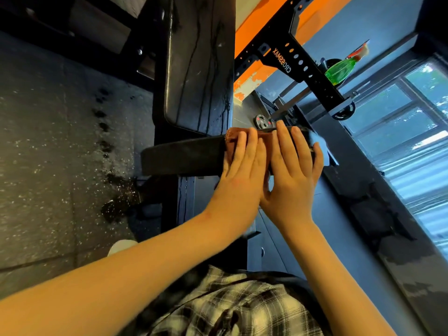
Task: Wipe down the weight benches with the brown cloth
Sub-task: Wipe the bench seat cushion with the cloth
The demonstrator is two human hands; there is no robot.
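While both hands press flat, wiping is underway.
Left hand and right hand, fingers extended, pin brown cloth on bench; next, probably slide along it.

Gym corner, seen tilted, daylight from one side.

I see a dark speckled rubber floor with wet drip spots, a blue-grey wall with an orange band, and a black rack with rows of holes. A green spray bottle sits on the rack, and windows show bright daylight and greenery outside.
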